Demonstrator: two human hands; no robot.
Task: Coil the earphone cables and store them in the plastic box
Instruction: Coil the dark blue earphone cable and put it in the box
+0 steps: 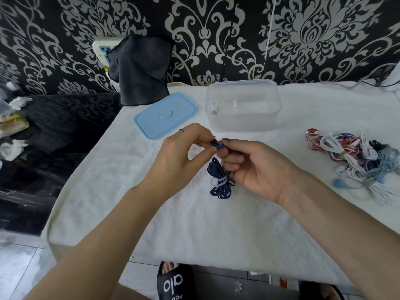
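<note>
Lid (166, 115) beside box (242, 124); earphone pile (355, 161) right.

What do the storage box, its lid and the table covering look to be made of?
Storage box: clear, slightly frosted plastic; a white cable shows through its wall. Lid: light blue plastic, smooth matte, with a moulded circle. Table covering: white fabric, probably towelling, judging by its fuzzy nap.
</note>
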